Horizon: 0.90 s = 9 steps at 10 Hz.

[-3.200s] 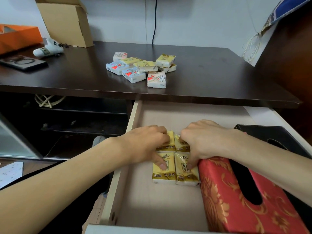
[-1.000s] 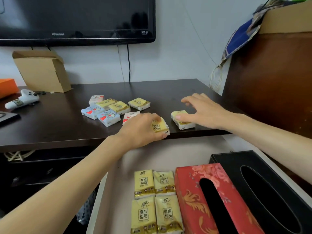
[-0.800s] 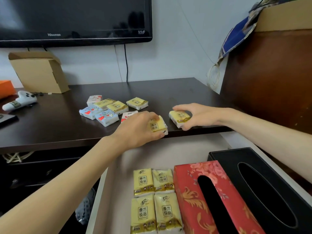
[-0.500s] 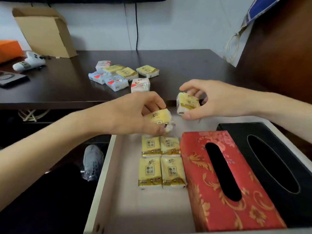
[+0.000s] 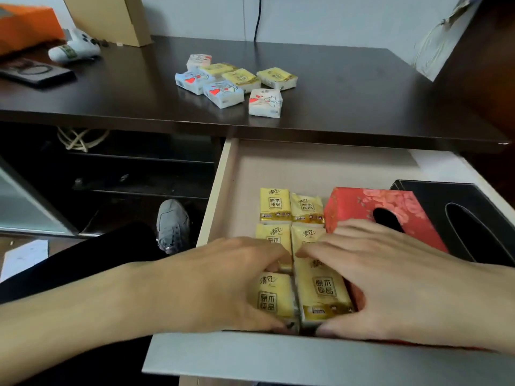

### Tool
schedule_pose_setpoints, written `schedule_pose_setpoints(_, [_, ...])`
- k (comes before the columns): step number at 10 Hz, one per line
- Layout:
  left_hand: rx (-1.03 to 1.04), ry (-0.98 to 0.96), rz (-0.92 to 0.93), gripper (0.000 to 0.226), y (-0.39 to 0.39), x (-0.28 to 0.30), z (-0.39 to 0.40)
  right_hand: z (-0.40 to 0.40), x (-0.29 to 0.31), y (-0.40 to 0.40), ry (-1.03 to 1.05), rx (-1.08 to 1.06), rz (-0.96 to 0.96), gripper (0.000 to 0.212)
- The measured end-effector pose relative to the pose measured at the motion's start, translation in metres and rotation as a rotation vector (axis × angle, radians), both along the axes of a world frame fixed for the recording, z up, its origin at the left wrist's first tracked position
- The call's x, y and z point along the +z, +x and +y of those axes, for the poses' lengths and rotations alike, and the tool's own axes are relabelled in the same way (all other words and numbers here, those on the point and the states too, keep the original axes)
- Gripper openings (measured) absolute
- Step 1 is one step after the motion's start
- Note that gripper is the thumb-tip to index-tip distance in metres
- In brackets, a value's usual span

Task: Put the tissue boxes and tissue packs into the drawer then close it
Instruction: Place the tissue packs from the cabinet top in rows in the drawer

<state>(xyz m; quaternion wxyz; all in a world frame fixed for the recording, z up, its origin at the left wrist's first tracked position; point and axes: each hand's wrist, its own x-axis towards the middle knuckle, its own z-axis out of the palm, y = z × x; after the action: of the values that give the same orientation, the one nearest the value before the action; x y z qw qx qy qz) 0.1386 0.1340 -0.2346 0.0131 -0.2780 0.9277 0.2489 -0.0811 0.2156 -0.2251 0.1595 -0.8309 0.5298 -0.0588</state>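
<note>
The drawer (image 5: 223,190) stands pulled out below the dark desk (image 5: 348,87). Inside it, several yellow tissue packs (image 5: 274,203) lie in two columns beside a red floral tissue box (image 5: 359,204) and a black tissue box (image 5: 434,196). My left hand (image 5: 220,282) grips a yellow pack (image 5: 271,295) at the drawer's front. My right hand (image 5: 390,285) grips the neighbouring yellow pack (image 5: 323,291), both resting on the drawer floor. Several more packs, yellow (image 5: 276,78) and white-blue with red hearts (image 5: 223,93), lie on the desk.
On the desk's left are a cardboard box (image 5: 111,18), an orange box (image 5: 25,26), a white game controller (image 5: 73,48) and a dark flat device (image 5: 36,72). Below the desk are dark shelves, coiled cables (image 5: 80,137) and a grey shoe (image 5: 172,224).
Both hands lifted a yellow pack each off the desk, carried them down and set them at the front of the drawer, in line with the packs lying there.
</note>
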Motion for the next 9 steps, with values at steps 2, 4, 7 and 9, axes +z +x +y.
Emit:
schedule_pose_setpoints(2, [0.004,0.013,0.058,0.044,0.006,0.004,-0.012,-0.019,0.012,-0.020,-0.021,-0.075,-0.064,0.027])
schedule_pose_setpoints(4, [-0.174,-0.273,-0.179,0.034,0.006,-0.015,-0.010,-0.027,0.005,-0.008,0.015,0.042,0.280,0.030])
schedule_pose_setpoints(7, [-0.207,-0.360,-0.140,0.040,-0.016,-0.027,-0.009,-0.041,0.016,-0.001,-0.017,0.059,0.451,0.031])
schedule_pose_setpoints(9, [-0.075,-0.263,0.036,0.029,-0.022,0.006,-0.047,-0.069,0.018,-0.020,-0.072,-0.087,0.342,0.038])
